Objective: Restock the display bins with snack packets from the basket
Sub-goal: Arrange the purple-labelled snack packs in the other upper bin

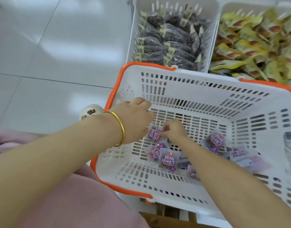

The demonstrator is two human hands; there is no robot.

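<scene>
The yellow-packet bin is blurred and cut off at right.

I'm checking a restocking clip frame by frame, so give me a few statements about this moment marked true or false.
1. The left hand and right hand both reach into the white slotted plastic basket with an orange rim. True.
2. That basket is packed to the rim. False: only a few purple snack packets lie on its floor.
3. The thin gold bangle sits on the right wrist. False: it is on the left wrist.
4. The white bin of yellow packets stands to the right of the white bin of dark packets. True.
</scene>
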